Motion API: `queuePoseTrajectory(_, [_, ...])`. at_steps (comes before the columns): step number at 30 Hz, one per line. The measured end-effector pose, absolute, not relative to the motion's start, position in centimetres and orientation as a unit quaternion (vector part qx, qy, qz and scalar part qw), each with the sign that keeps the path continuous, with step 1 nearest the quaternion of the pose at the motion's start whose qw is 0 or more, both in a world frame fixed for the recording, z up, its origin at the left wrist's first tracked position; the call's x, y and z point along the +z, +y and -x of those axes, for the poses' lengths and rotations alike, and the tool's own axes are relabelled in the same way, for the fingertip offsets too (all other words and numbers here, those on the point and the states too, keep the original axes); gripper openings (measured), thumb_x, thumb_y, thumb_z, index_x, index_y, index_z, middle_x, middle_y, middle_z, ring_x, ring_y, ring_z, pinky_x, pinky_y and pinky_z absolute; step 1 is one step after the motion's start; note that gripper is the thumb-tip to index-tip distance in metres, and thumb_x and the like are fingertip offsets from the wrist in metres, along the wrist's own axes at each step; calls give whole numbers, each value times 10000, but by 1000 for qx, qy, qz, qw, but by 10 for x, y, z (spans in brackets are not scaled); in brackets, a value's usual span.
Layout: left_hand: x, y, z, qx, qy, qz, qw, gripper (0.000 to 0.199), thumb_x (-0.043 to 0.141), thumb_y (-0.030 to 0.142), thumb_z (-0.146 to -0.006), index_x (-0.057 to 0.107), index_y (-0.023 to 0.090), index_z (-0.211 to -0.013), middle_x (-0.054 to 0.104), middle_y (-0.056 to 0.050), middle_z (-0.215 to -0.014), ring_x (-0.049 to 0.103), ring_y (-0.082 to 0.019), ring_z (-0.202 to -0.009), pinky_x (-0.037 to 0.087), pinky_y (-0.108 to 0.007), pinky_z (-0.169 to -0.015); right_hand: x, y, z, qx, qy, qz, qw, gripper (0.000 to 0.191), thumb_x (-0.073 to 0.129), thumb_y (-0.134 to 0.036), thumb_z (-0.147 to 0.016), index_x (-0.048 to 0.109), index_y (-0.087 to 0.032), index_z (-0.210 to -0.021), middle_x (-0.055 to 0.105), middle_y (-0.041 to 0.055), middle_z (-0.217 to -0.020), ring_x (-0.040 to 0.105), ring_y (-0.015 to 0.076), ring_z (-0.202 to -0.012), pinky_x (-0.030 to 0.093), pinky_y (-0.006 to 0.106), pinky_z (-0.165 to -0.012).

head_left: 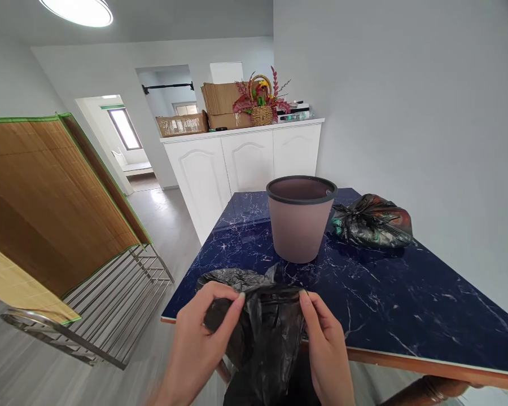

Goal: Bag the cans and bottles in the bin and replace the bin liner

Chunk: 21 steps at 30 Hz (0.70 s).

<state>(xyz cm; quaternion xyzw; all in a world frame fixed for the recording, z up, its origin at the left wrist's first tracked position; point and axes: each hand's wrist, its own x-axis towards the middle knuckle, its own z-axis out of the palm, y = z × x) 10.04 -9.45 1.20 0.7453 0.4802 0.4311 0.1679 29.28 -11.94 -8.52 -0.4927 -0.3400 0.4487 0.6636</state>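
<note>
Between my two hands a thin black plastic garbage bag (273, 321) is held by its edge, hanging down in front of the table. My left hand (205, 332) pinches one side of it between thumb and forefinger. On the other side, my right hand (324, 338) grips it the same way. Part of the black plastic lies on the tabletop behind the left hand. Beyond the hands stands an upright pinkish-brown trash can (298, 225) with a dark rim. To its right rests a knotted, filled black garbage bag (372, 223).
The dark blue marbled table (389, 293) has a wooden edge. On the left is a metal rack (122, 299) with a bamboo mat (59, 197) over it. A white cabinet (249, 163) behind carries cardboard boxes (224, 101) and a flower basket (261, 114). A wall runs along the right.
</note>
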Motion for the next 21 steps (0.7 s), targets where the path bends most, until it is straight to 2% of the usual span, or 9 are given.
queuePoseTrajectory(10, [0,-86,-83,585,515,-586,220,317,714,559,-970,712,242,-961,735,-35,-1099,698,-194,-1013,548,-273,-907,-82,-120,-288,441,-314,502,675,492,630,-721,-957,607,-249,-821,497,-11,-774,460,160,-702,455,241,-632])
queuePoseTrajectory(13, [0,-87,-73,606,517,-567,211,297,700,545,-989,702,248,-988,718,-26,-1130,688,-190,-1074,532,-270,-953,-83,-121,-292,465,-239,497,693,439,646,-704,-956,650,-267,-925,565,-2,-831,529,169,-730,471,239,-599])
queuePoseTrajectory(16, [-1,-92,-62,623,506,-571,172,274,695,519,-996,674,249,-954,689,-23,-1129,669,-193,-1102,531,-277,-972,-84,-122,-299,461,-136,463,745,342,723,-615,-934,660,-279,-926,626,-3,-862,610,177,-752,512,251,-601])
queuePoseTrajectory(19, [-11,-94,-51,596,523,-596,130,260,687,488,-992,645,245,-910,653,-31,-1056,660,-204,-1048,552,-300,-923,-85,-125,-307,471,-56,390,789,251,774,-513,-910,669,-287,-877,602,-35,-708,601,168,-626,523,274,-551])
queuePoseTrajectory(21, [-21,-91,-48,577,540,-602,116,198,672,441,-993,630,248,-978,637,-38,-1055,657,-207,-1005,560,-324,-892,-84,-128,-310,486,-16,344,803,199,779,-480,-902,694,-301,-892,581,-61,-633,538,145,-513,512,279,-495])
